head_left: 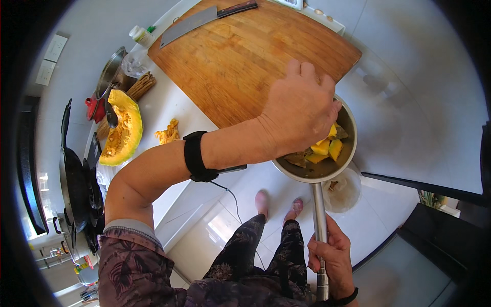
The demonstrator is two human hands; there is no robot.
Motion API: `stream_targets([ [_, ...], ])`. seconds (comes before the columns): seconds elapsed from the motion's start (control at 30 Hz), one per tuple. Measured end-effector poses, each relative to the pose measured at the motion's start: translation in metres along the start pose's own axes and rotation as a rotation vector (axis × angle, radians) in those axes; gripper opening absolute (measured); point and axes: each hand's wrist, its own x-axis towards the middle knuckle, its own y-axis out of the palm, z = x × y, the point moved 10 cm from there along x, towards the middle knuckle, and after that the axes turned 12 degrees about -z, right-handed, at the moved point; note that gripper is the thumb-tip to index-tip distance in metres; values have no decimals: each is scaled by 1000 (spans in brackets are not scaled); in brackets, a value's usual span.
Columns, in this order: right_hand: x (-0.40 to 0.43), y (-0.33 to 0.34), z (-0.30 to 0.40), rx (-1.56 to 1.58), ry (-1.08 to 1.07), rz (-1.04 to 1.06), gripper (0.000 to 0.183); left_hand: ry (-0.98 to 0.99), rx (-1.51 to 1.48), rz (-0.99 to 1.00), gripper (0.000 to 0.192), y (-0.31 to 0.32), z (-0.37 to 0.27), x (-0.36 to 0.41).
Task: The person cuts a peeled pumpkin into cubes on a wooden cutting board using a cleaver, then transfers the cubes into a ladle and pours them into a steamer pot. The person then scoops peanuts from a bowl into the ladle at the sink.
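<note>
My right hand (333, 253) grips the long metal handle of a saucepan (353, 142), which is held beside the near right corner of a wooden cutting board (234, 65). Yellow pumpkin chunks (335, 149), some with darker rind showing, lie in the pan. Over the pan's far left side and the board's edge is my left hand (301, 105), back up and fingers bent. Its palm and fingertips are partly hidden, so whether it holds anything cannot be told. A black band (195, 157) circles the left forearm.
A cleaver (191, 27) lies along the board's far edge. Left on the counter are a large pumpkin wedge (132, 126), scooped pulp (168, 132), a metal pot (111, 75) and a white bottle (142, 36). A wok (73, 180) stands further left. Below the pan is a lined bin (349, 193).
</note>
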Motion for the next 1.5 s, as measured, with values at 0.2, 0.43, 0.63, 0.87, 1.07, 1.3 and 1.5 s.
stream_targets([
  [0.2, 1, -4, -6, -9, 16, -27, 67, 107, -9, 13, 27, 2, -25, -4],
  [0.43, 5, -7, -14, -6, 11, -29, 69, 157, -22, 102, 24, 8, -41, -17],
  [0.63, 16, -13, -11, -28, 15, 1, 70, 39, -63, 46, 22, 4, -28, -23],
  [0.87, 21, -29, -9, -60, 36, -18, 69, -234, -269, -73, 15, -48, 7, -35],
  [1.07, 23, -32, -11, -112, 73, 51, 68, -588, -451, -114, 15, -72, -3, -108],
  [1.3, 24, -52, -29, -204, 145, 63, 70, -1074, -637, 58, 17, -5, -53, -244],
  [1.5, 22, -62, -45, -330, 192, 106, 71, -1784, -1278, 290, 40, 71, -119, -340],
])
